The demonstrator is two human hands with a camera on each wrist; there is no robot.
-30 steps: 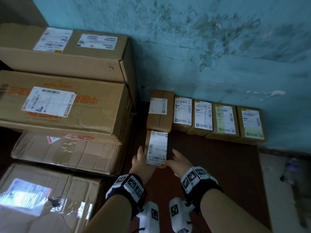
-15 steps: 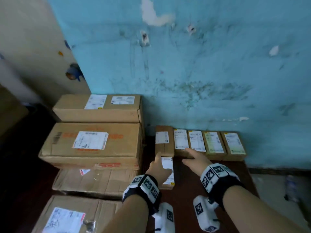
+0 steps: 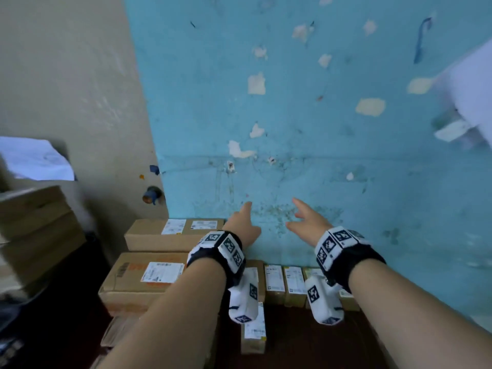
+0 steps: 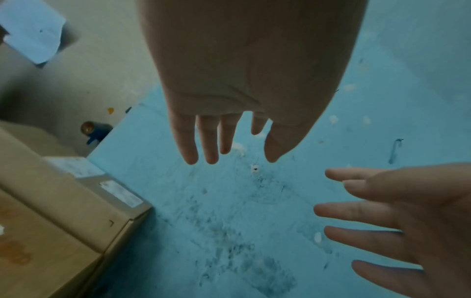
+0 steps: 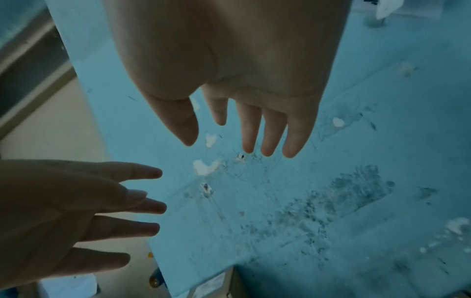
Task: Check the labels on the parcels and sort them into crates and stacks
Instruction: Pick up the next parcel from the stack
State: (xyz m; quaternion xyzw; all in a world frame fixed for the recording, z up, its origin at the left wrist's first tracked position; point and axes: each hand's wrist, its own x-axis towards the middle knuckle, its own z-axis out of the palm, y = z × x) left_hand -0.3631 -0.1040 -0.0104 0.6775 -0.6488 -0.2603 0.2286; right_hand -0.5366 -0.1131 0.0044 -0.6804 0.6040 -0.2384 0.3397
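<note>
Parcels [image 3: 274, 284], small labelled cartons in a row against the foot of the blue wall [image 3: 306, 129], one more [image 3: 254, 328] lying just in front, larger cartons [image 3: 149, 278] stacked at left; left hand [image 3: 243, 229] and right hand [image 3: 310, 222] raised above them, grip wide and holding nothing. Best done next, by judgement: lower to one parcel, turn label up, read before placing. Label print too small to read; row partly hidden behind wrists; no crate in view.

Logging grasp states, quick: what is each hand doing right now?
Left hand: open, fingers straight, holding nothing.
Right hand: open, fingers spread, holding nothing.
</note>
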